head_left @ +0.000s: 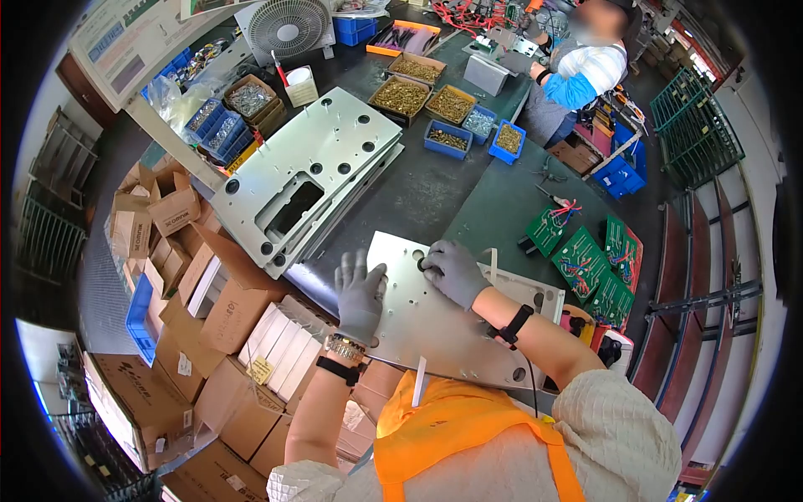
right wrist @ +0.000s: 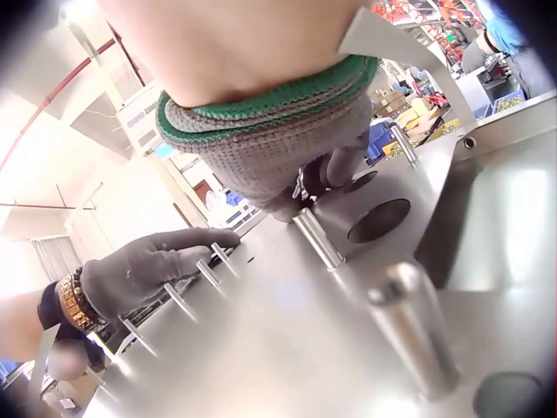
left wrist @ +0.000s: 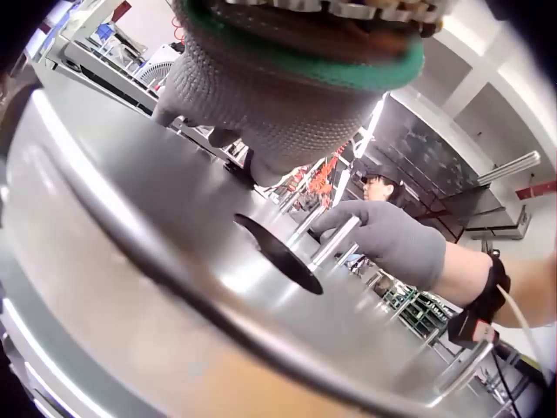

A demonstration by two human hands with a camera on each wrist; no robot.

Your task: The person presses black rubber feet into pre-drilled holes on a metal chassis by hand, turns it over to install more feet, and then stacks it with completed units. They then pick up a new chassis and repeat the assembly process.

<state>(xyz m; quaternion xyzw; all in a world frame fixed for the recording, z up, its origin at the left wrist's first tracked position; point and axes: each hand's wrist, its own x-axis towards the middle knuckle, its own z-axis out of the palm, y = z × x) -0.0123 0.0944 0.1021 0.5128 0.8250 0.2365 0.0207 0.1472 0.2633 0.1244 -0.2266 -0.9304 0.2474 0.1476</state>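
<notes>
A silver metal plate (head_left: 401, 322) with holes and upright metal posts (right wrist: 319, 239) lies at the bench edge before the person. The grey-gloved left hand (head_left: 360, 299) rests at the plate's left edge, its fingers stretched forward and thumb over the plate; no object shows in it. Over the plate's far part, the gloved right hand (head_left: 456, 273) has bent fingers and pinches a black ring (head_left: 421, 264) at a round hole. In the right wrist view, its fingertips are partly hidden behind the glove, close to a large hole (right wrist: 379, 221).
Stacked metal plates (head_left: 335, 134) stand at the far left. Bins of small hardware (head_left: 401, 96) line the back. Green circuit boards (head_left: 581, 259) lie right, beside another plate (head_left: 535, 293). Open cardboard boxes (head_left: 226, 309) crowd the left. Another person (head_left: 585, 67) works across the bench.
</notes>
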